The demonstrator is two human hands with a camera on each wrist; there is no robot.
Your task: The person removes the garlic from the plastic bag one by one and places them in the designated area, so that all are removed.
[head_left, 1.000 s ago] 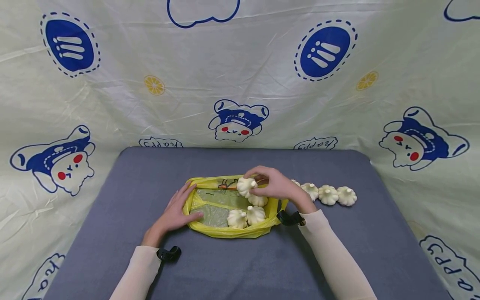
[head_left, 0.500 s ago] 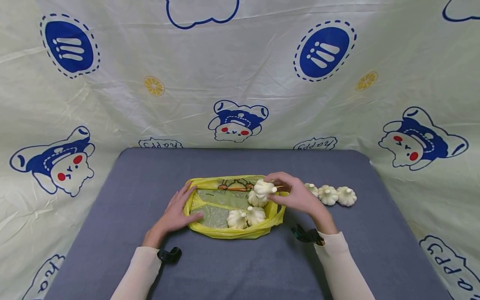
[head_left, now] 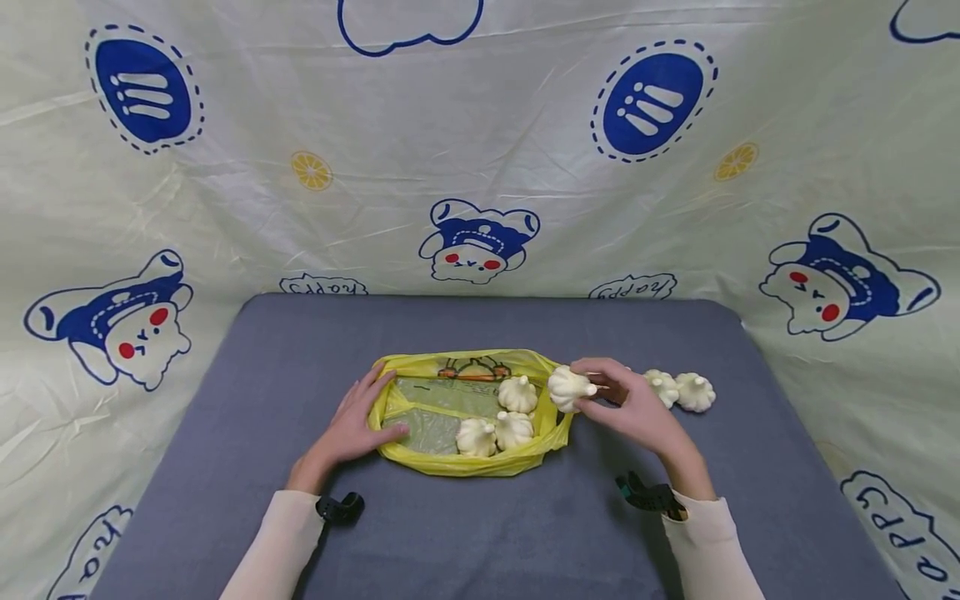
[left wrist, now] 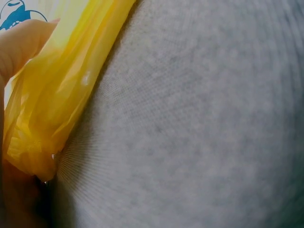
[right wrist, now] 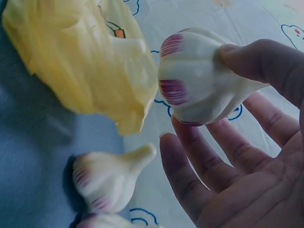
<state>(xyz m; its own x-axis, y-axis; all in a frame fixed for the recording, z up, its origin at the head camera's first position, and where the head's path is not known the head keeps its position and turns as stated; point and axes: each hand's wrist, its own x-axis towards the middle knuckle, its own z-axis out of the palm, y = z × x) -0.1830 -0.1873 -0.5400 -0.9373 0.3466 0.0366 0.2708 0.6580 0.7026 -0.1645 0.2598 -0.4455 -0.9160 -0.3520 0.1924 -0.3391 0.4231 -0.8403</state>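
In the head view, a yellow plastic bag (head_left: 472, 468) lies on its base with its mouth spread toward the camera. Three white garlic bulbs (head_left: 517, 393) sit in its right part. My left hand (head_left: 351, 427) holds the bag's left rim, thumb over the edge on the inner side; the left wrist view shows that thumb (left wrist: 23, 45) against the yellow film. My right hand (head_left: 632, 404) pinches another garlic bulb (right wrist: 199, 78) between thumb and fingers, just off the bag's right edge. Purple streaks mark this bulb in the right wrist view.
Garlic bulbs (head_left: 695, 392) stand in a row on the grey cloth-covered table (head_left: 480, 542), right of my right hand, which partly hides them. A printed white sheet (head_left: 570, 233) hangs behind the table and along its sides.
My right hand has moved right with the garlic bulb, from over the bag's inside to beside its right rim. The left hand has stayed on the bag.
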